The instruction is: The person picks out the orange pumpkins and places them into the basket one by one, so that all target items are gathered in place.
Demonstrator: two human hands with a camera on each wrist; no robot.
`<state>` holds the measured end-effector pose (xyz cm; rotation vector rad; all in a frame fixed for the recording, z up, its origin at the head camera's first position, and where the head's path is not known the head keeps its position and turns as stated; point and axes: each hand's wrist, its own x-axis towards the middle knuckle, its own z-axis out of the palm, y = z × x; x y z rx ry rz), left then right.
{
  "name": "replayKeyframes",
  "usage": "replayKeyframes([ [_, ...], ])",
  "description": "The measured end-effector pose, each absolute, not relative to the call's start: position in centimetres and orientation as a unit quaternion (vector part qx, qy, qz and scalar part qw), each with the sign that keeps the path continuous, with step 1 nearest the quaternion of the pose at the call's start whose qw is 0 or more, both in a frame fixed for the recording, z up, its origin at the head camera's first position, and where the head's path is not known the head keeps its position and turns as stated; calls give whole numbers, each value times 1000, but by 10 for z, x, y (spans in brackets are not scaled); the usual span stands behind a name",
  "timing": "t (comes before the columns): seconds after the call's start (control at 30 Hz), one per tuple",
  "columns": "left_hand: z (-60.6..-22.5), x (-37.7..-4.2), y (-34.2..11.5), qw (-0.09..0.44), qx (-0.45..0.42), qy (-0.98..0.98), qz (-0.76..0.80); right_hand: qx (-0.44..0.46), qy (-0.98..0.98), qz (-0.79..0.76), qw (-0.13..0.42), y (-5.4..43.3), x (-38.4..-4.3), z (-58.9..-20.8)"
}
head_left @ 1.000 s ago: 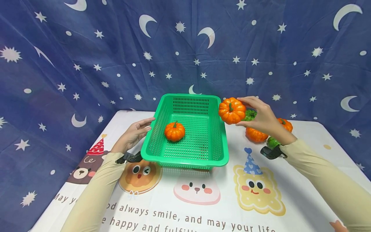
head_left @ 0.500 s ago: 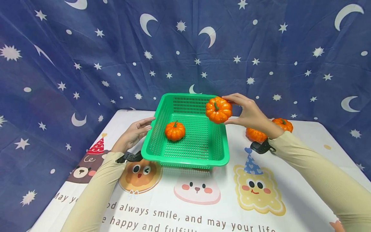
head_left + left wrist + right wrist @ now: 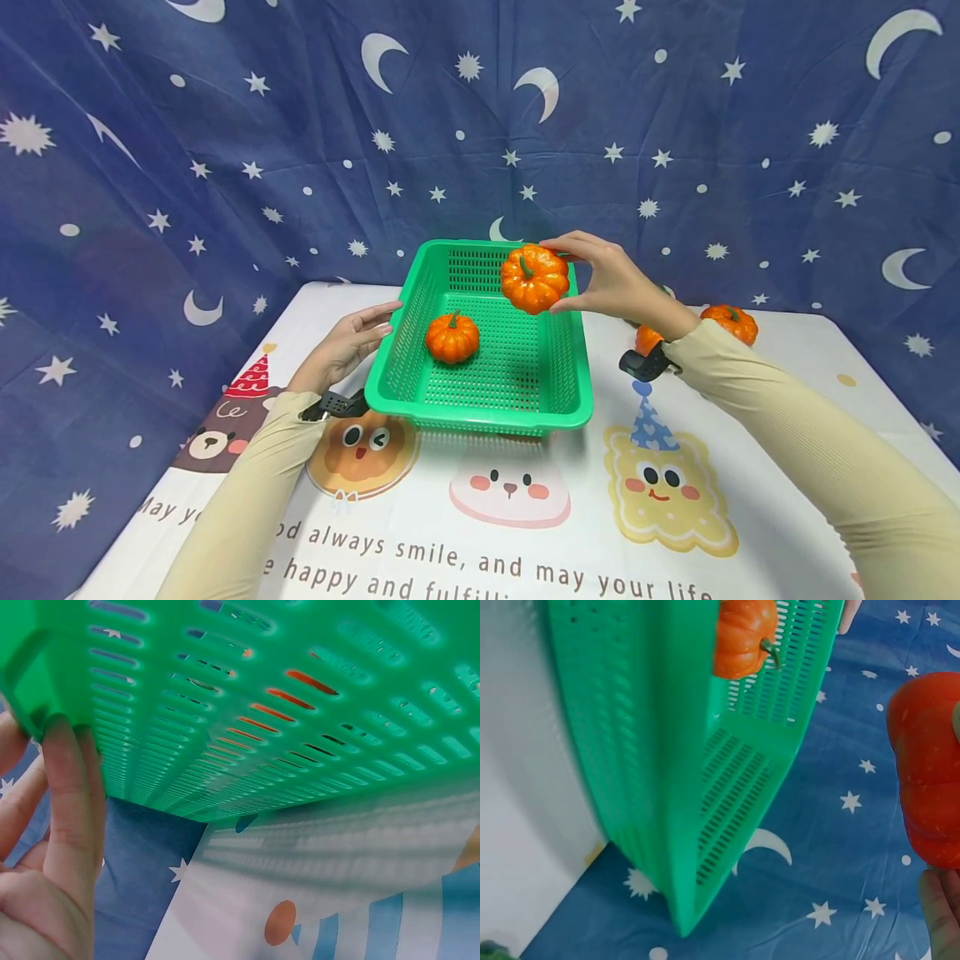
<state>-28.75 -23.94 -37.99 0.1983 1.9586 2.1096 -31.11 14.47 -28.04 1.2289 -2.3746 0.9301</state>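
A green plastic basket (image 3: 480,414) stands on the table, with one small orange pumpkin (image 3: 452,338) inside, left of its middle. My right hand (image 3: 611,279) grips a second, glossy orange pumpkin (image 3: 534,279) between thumb and fingers, raised over the basket's back right part. In the right wrist view this held pumpkin (image 3: 930,772) is at the right edge, beside the basket wall. My left hand (image 3: 343,346) rests its fingertips at the basket's left rim. The left wrist view shows its fingers (image 3: 67,802) fairly straight, tips under the rim.
More orange pumpkins (image 3: 729,323) lie on the table right of the basket, partly hidden behind my right wrist. A white cloth (image 3: 600,550) with cartoon prints and lettering covers the table. A blue curtain (image 3: 637,108) with moons and stars hangs close behind.
My right hand has carried the held pumpkin leftward, from beyond the basket's right rim to over its inside. My left hand, the basket and the pumpkin in it have stayed put.
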Motion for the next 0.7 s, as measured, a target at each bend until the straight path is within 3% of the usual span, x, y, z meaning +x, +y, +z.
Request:
replayKeyframes([
  [0.7, -380, -288, -240, 135, 68, 667, 730, 443, -819, 355, 89, 93, -321, -275],
])
